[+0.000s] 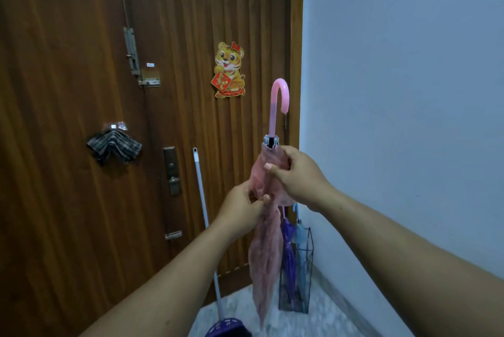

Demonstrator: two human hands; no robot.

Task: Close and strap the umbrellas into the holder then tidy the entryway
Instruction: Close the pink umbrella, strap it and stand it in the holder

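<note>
I hold a closed pink umbrella (266, 249) upright in front of the door, its hooked pink handle (278, 102) at the top and its tip pointing down. My right hand (296, 173) grips the folded canopy just below the handle. My left hand (242, 207) pinches the fabric lower down, at the middle of the umbrella. A black wire umbrella holder (305, 279) stands on the floor in the corner behind it. Inside stand a purple umbrella (288, 252) and a light blue umbrella (300, 235), both closed.
A wooden door (81, 91) with latches and a tiger sticker (229, 70) fills the left. A checked cloth (114, 147) hangs on it. A broom with a white pole (203, 211) and purple head (225, 328) leans against the door. A white wall (409, 91) runs along the right.
</note>
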